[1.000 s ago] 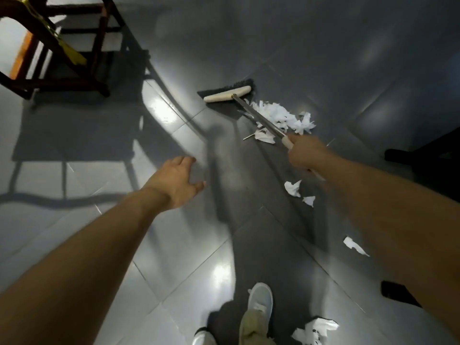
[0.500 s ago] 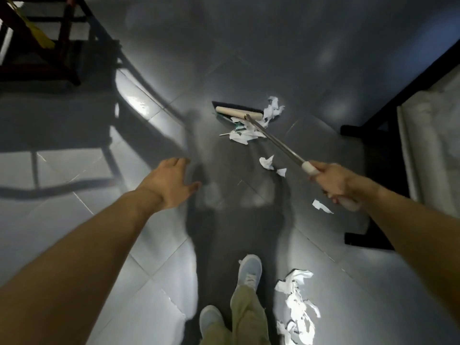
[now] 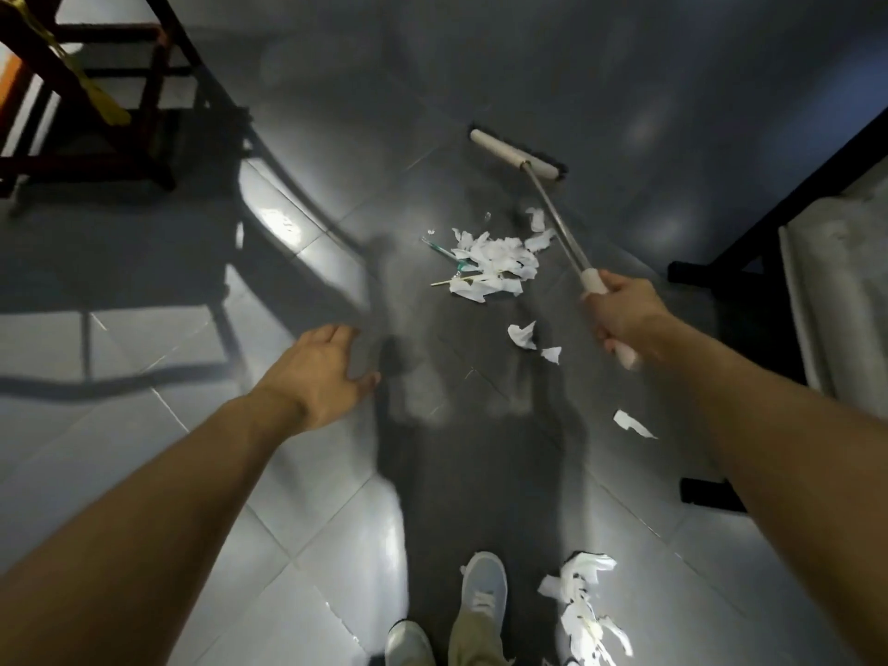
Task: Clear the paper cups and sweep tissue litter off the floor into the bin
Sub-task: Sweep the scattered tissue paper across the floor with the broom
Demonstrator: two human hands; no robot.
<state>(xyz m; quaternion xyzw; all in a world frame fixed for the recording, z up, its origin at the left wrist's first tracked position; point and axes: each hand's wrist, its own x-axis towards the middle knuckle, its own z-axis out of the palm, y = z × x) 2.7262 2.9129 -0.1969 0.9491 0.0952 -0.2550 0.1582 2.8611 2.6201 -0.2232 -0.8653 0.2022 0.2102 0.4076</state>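
My right hand (image 3: pixel 620 314) wraps the broom (image 3: pixel 516 156) handle. Its head sits on the floor (image 3: pixel 336 545) beyond the tissue pile (image 3: pixel 490 266), so a pull rakes it near. Left hand (image 3: pixel 322 367) spread, empty: balance, I judge.

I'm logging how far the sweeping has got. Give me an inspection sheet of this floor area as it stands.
Surface: glossy grey tiled floor, with glare and shadows.
Job's things: broom head beyond the main tissue pile, apart from it; loose scraps nearer the person; second tissue heap beside the forward shoe. No cups or bin seen.
Clutter: teal stick and pale stick at the pile's left edge.
Grippers: right hand grips the broom's white grip; left hand open, holding nothing.
Cables: nothing seen.
Surroundings: dark wooden chair far left; dark frame with pale cloth on the right.
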